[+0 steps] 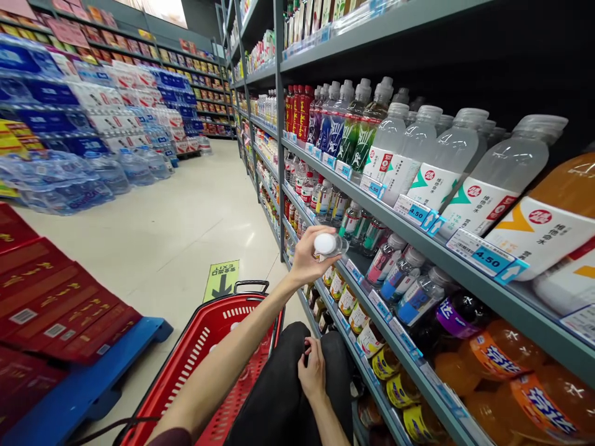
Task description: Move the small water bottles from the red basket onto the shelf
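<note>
My left hand (307,255) is wrapped round a clear plastic bottle with a white cap (326,244), held in front of the shelf's middle level. The cap faces me, and most of the bottle's body is hidden behind it. My right hand (312,367) rests between my knees, with its fingers curled in and nothing visible in them. A red shopping basket (186,353) stands on the floor to my left, under my left forearm. Clear bottles (253,365) lie inside it, partly hidden by the arm. Small drink bottles (352,220) stand on the shelf just beyond my left hand.
A tall grey shelf (400,217) of drinks runs along my right, with price tags on its edges. Red boxes (56,303) sit on a blue pallet (93,396) at left. Wrapped water packs (56,179) are stacked farther off. An exit sign (222,279) marks the floor.
</note>
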A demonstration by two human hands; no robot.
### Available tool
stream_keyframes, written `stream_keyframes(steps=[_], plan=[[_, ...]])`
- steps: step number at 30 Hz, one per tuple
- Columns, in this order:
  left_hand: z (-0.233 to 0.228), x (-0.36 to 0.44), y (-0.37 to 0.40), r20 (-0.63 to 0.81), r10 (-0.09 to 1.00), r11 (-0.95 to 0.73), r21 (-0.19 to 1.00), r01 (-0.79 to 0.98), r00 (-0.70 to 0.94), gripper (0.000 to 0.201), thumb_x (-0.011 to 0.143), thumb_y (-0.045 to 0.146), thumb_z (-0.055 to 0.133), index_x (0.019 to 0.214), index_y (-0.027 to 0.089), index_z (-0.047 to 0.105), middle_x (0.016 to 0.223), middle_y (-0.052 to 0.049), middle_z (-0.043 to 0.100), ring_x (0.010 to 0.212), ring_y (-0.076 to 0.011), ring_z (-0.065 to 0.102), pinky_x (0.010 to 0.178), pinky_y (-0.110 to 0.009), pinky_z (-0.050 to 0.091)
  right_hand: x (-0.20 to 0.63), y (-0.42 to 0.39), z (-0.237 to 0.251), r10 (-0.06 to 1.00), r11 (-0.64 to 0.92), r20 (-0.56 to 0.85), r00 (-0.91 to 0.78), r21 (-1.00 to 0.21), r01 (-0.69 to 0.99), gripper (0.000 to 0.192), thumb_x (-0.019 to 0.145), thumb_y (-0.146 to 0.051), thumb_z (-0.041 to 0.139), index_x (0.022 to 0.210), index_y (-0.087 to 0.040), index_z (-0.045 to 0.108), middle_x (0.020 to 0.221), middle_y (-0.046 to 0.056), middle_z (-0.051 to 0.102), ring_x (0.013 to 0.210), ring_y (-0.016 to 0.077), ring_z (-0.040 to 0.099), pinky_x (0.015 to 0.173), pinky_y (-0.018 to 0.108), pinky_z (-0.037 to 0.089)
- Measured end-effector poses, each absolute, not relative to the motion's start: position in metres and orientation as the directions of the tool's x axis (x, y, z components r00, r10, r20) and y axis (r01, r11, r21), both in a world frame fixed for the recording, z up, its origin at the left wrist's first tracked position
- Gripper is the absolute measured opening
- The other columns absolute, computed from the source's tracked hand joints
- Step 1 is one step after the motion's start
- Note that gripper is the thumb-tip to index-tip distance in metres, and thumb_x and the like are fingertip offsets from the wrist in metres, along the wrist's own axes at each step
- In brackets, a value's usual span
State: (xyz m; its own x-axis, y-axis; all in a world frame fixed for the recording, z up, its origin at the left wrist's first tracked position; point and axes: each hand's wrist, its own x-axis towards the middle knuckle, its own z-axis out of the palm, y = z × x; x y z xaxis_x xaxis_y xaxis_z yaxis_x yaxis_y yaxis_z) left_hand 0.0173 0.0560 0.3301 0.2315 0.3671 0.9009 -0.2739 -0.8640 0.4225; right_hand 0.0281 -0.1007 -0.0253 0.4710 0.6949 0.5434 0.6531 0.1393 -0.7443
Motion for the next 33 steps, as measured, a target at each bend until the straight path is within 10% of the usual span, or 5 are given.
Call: stream_keyframes(steps=[17, 25, 33], plan=[[0.338, 0.112, 0.14, 0.593, 0.364, -0.748, 0.646, -0.154, 0.719, 0.075, 0.075, 0.034, 0.079, 0.143, 0.012, 0.054, 0.142, -0.019, 0.063, 0.117, -0.0295, 0.068, 0.098, -0.039, 0.057, 0.026, -0.096, -0.033, 0.692, 0.109, 0.523, 0.498, -0.758, 0.644, 0.052, 0.075, 0.0, 0.046, 0.117, -0.025, 0.063, 0.094, 0.004, 0.067, 0.08, 0.021, 0.069, 0.074, 0.03, 0.058], [0.35, 0.135, 0.15, 0.631, 0.136, -0.896, 0.407, -0.177, 0.764, 0.069, 0.079, 0.024, 0.071, 0.146, 0.014, 0.055, 0.147, -0.019, 0.058, 0.139, -0.0337, 0.054, 0.12, -0.047, 0.044, 0.027, -0.094, -0.029, 0.721, 0.069, 0.474, 0.505, -0.775, 0.628, 0.05, 0.077, 0.001, 0.043, 0.116, -0.024, 0.061, 0.094, 0.004, 0.064, 0.085, 0.0214, 0.067, 0.077, 0.031, 0.056], [0.368, 0.151, 0.14, 0.681, 0.231, -0.963, 0.263, 0.063, 0.695, 0.049, 0.082, 0.031, 0.079, 0.128, 0.015, 0.07, 0.138, -0.02, 0.058, 0.133, -0.0387, 0.054, 0.116, -0.053, 0.044, 0.03, -0.095, -0.026, 0.742, 0.033, 0.427, 0.516, -0.793, 0.609, 0.048, 0.077, 0.0, 0.044, 0.115, -0.024, 0.061, 0.094, 0.004, 0.062, 0.086, 0.0214, 0.065, 0.078, 0.031, 0.055]])
